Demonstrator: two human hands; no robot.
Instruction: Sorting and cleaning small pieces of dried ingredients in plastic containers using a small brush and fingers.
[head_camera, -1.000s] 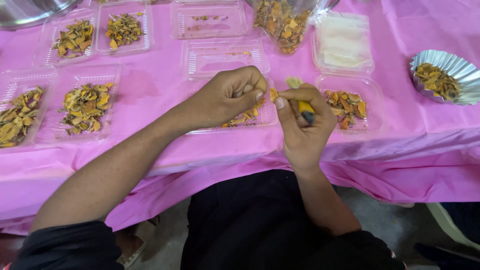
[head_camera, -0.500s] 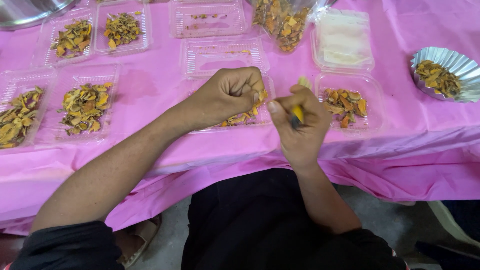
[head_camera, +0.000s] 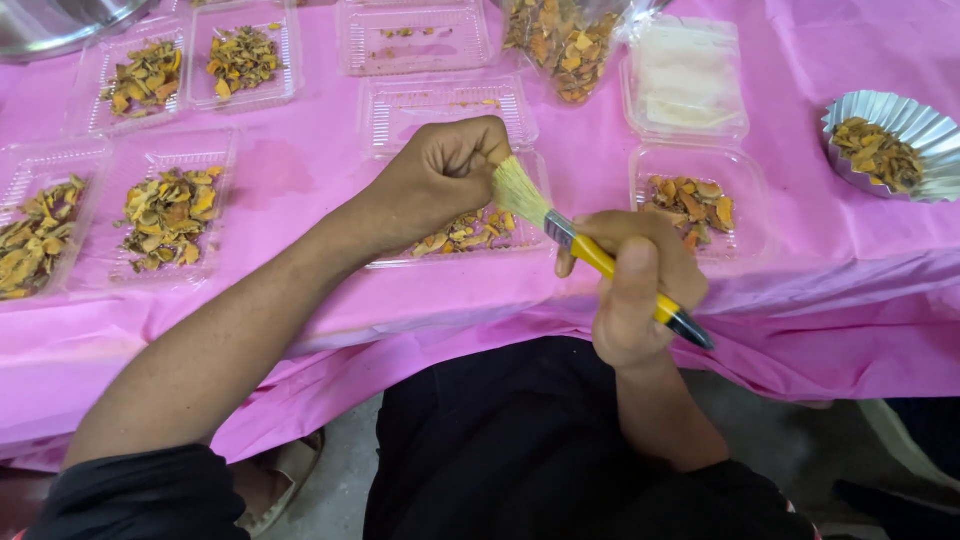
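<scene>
My right hand (head_camera: 635, 290) grips a small paintbrush (head_camera: 590, 250) with a yellow handle, a metal ferrule and pale bristles. The bristles touch my left hand (head_camera: 440, 180), whose fingers are closed around something small that I cannot make out. Both hands hover over a clear plastic tray (head_camera: 470, 235) holding several dried orange-yellow slices, near the front edge of a table under a pink cloth (head_camera: 300, 170).
More clear trays of dried slices lie left (head_camera: 165, 205), far left (head_camera: 30, 235) and right (head_camera: 700, 200). Nearly bare trays (head_camera: 440, 105) sit behind. A foil cup (head_camera: 885, 145) of slices stands at far right, a clear bag (head_camera: 565, 40) of slices at the back.
My right hand has swung the brush out so that its bristles now point up-left against my left hand. My left hand has stayed over the same tray.
</scene>
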